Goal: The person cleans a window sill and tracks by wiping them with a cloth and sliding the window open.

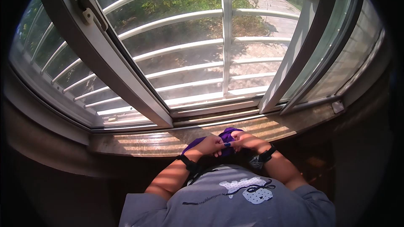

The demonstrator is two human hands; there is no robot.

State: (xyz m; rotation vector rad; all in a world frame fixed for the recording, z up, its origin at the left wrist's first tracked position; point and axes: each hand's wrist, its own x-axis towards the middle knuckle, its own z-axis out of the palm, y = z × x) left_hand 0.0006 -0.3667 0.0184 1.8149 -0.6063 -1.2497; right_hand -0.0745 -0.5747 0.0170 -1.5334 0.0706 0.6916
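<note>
My left hand (211, 145) and my right hand (242, 139) meet in front of my body, close to the window sill. Both are closed, fingers bent, on a purple cloth (194, 145). Part of the cloth shows left of my left hand, and more is bunched between the hands. A small dark blue spot lies where the thumbs come together; I cannot tell whether it is a nail or an object. The lower part of the cloth is hidden behind my hands and wrists. Dark bands circle both wrists.
A stone sill (143, 143) with striped sunlight runs just beyond my hands. Behind it stands a sliding window with a left frame (113, 54), a handle (90, 10) and white outer bars (185, 47). A small white object (338, 107) sits at the sill's right end.
</note>
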